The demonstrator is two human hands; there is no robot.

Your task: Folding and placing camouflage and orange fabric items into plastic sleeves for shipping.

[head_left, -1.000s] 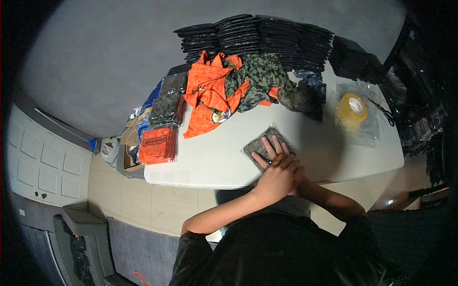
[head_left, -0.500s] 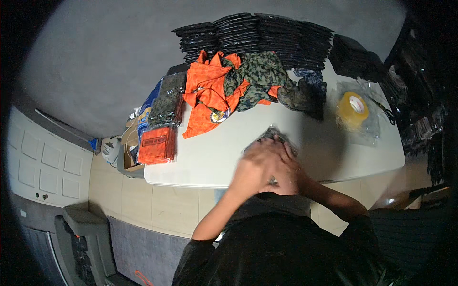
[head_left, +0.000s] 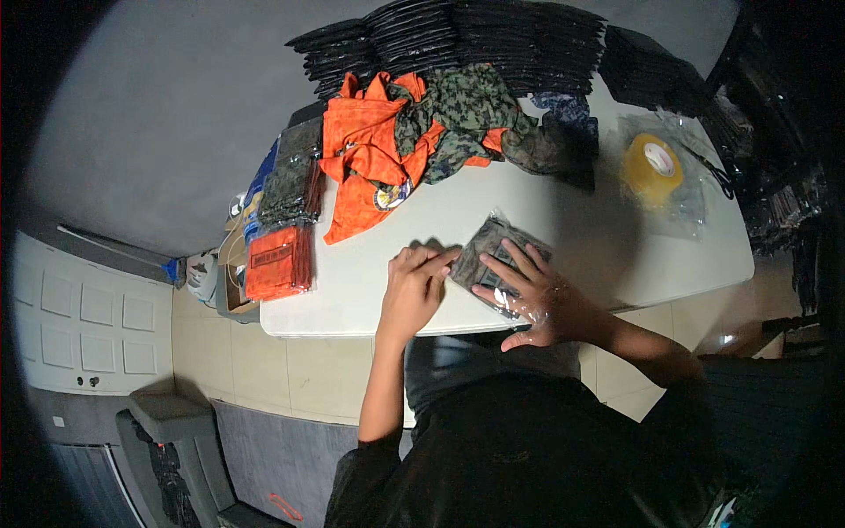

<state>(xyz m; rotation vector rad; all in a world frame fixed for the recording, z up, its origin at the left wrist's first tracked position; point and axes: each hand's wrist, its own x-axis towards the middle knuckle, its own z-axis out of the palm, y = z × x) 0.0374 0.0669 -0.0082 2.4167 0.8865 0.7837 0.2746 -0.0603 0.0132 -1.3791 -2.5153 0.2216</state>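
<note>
A flat, clear plastic bag with a folded dark grey-green camouflage garment (head_left: 478, 249) inside lies at the front edge of the white table. My right hand (head_left: 539, 299) rests flat across it, fingers spread, pressing on the plastic. At the bag's left edge is my left hand (head_left: 412, 289), its fingers curled and the thumb and forefinger pinching the bag's side. Part of the garment is hidden beneath the right hand.
Loose orange and camouflage garments (head_left: 365, 163) lie behind the bag. Bagged orange cloths (head_left: 280, 264) and bagged camouflage cloths (head_left: 290, 185) are stacked left. Yellow tape (head_left: 647, 180) sits on plastic bags at right, near scissors (head_left: 717, 178). Black packages (head_left: 519, 48) line the back.
My hands have parted from their overlap on the bag. The left moved left to its edge, while the right spread flat over it. The view has shifted slightly.
</note>
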